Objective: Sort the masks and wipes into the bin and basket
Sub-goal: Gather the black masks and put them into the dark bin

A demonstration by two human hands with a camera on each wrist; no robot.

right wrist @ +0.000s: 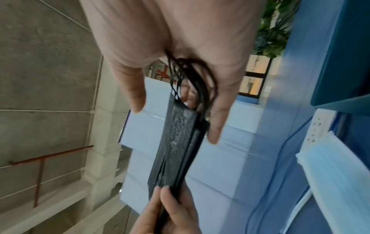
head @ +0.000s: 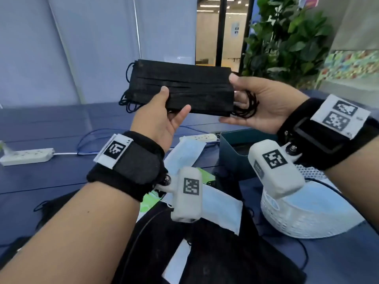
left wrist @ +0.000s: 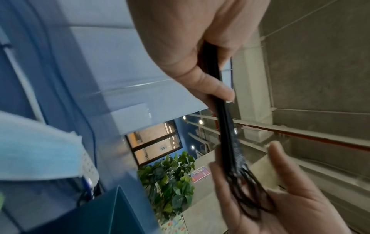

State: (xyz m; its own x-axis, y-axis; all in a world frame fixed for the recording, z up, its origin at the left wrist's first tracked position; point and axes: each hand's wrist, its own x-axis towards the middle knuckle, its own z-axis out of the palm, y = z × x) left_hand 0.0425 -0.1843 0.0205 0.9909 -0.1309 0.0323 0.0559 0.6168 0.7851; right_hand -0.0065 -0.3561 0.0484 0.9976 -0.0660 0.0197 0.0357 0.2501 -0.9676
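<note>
A stack of black masks (head: 180, 87) is held up in the air above the table. My left hand (head: 174, 101) pinches its lower left edge, thumb in front, fingers behind. My right hand (head: 240, 99) cups the right end with fingers nearly straight; the ear loops (head: 249, 105) lie in its palm. The right wrist view shows the stack (right wrist: 176, 142) edge-on, the thumb a little apart from it. Below stand a teal bin (head: 235, 144) and a white mesh basket (head: 307, 222) with blue masks in it. Loose blue masks (head: 221, 208), black masks (head: 225, 259) and a green wipes packet (head: 205, 177) lie on the table.
Two white power strips (head: 26, 156) (head: 199, 138) with cables lie on the blue table (head: 61, 171). A leafy plant (head: 287, 37) stands behind the bin at the right. Another black mask (head: 51, 208) lies at the left.
</note>
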